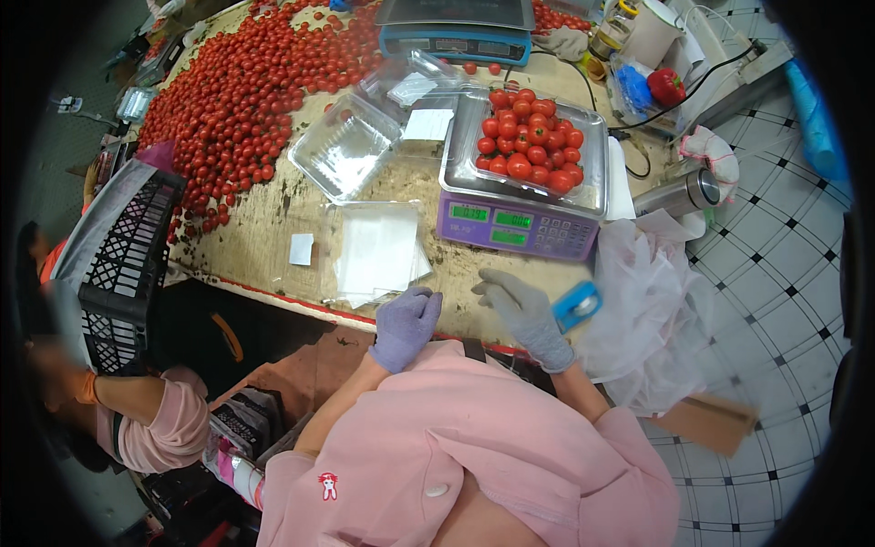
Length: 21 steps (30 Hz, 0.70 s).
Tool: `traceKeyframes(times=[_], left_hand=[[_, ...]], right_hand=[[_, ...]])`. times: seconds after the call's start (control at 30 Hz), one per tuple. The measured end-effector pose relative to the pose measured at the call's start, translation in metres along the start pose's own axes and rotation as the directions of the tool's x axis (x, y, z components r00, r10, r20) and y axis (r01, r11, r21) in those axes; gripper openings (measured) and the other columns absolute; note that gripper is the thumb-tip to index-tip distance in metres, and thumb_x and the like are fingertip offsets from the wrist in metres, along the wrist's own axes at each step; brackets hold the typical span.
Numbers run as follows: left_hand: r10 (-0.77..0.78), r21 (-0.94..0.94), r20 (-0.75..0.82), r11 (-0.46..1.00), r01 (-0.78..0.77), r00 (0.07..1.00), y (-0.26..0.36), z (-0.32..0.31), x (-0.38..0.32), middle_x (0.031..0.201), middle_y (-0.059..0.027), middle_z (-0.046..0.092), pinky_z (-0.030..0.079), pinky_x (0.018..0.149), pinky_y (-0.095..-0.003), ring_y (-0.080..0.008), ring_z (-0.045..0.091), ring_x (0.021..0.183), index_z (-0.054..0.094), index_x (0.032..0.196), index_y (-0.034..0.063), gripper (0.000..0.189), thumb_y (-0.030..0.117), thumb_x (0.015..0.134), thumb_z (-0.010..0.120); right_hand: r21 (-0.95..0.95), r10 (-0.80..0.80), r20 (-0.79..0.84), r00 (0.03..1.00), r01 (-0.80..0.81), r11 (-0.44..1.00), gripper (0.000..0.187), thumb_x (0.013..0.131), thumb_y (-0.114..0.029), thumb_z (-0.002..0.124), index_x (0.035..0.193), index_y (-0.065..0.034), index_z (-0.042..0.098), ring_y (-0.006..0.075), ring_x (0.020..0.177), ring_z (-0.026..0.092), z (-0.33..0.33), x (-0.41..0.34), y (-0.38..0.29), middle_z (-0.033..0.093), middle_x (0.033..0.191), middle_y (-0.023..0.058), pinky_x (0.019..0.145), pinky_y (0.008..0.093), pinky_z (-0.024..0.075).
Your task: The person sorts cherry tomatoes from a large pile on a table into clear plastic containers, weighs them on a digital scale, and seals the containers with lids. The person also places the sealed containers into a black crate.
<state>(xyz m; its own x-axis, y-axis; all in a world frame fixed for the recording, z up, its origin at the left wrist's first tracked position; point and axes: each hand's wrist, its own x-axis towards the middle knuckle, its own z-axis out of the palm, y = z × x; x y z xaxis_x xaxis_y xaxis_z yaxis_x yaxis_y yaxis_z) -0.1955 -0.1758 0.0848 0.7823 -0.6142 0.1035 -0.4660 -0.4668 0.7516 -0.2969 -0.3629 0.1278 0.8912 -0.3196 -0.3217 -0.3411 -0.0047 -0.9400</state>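
My left hand [407, 328], in a purple knit glove, has its fingers curled in at the table's front edge, below a stack of white paper sheets [378, 249]. Nothing shows between its fingers. My right hand [523, 314], in a grey glove, is held over the table with loosely bent fingers and nothing in it. A blue tape dispenser [577, 305] lies just right of it. Beyond my hands stands a purple digital scale [516, 229] with lit displays. On its metal pan rests a clear plastic box [593, 147] filled with cherry tomatoes [530, 140].
A large heap of cherry tomatoes [232, 102] spreads over the left of the wooden table. Empty clear boxes [348, 147] lie left of the scale. A blue scale [454, 41] stands behind. To the right are a steel flask [677, 191] and white plastic bags [646, 308]. Another person [150, 417] is at left.
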Motion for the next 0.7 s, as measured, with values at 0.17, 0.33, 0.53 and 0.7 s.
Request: traceKeyframes(times=[0.17,0.33,0.53,0.7], left_hand=[[-0.082,0.116,-0.035,0.990,0.086,0.996,-0.003,-0.012,0.014,0.088,-0.0125,0.068,0.050,0.060,-0.0386,-0.0328,0.063,0.066,0.064,0.070,0.0015,0.023,0.017,0.087,0.062],[-0.107,0.069,-0.041,0.992,0.110,0.993,-0.004,-0.029,0.019,0.089,-0.0142,0.068,0.050,0.062,-0.0379,-0.0326,0.064,0.072,0.063,0.074,-0.0003,0.018,0.011,0.087,0.060],[-0.130,-0.120,0.041,0.984,0.134,0.991,0.011,-0.030,0.007,0.089,-0.0115,0.068,0.051,0.064,-0.0378,-0.0323,0.065,0.074,0.066,0.080,0.0032,0.015,0.015,0.088,0.061],[-0.164,-0.126,0.012,0.978,0.164,0.986,0.005,-0.042,0.006,0.093,-0.0125,0.069,0.052,0.065,-0.0299,-0.0250,0.066,0.072,0.067,0.087,0.0008,0.010,0.009,0.086,0.062]], right_hand=[[-0.073,-0.114,-0.186,0.976,0.102,0.992,0.034,0.095,-0.016,0.057,0.123,0.0038,0.059,0.0169,0.089,0.068,-0.027,0.014,-0.009,0.071,0.101,0.0136,0.077,0.0276,0.0524],[-0.080,-0.194,-0.399,0.896,0.177,0.981,0.034,0.094,-0.005,0.053,0.126,0.0046,0.057,0.0156,0.095,0.065,-0.065,0.021,-0.032,0.068,0.107,0.0118,0.085,0.0273,0.0497],[-0.347,-0.330,-0.481,0.812,0.169,0.923,0.036,0.094,-0.005,0.052,0.129,0.0034,0.056,0.0155,0.101,0.061,-0.085,0.058,-0.046,0.065,0.115,0.0115,0.092,0.0288,0.0462],[-0.240,-0.351,-0.477,0.806,0.265,0.934,0.036,0.096,-0.003,0.050,0.131,0.0021,0.055,0.0180,0.104,0.062,-0.083,0.075,-0.046,0.065,0.116,0.0136,0.092,0.0296,0.0486]])
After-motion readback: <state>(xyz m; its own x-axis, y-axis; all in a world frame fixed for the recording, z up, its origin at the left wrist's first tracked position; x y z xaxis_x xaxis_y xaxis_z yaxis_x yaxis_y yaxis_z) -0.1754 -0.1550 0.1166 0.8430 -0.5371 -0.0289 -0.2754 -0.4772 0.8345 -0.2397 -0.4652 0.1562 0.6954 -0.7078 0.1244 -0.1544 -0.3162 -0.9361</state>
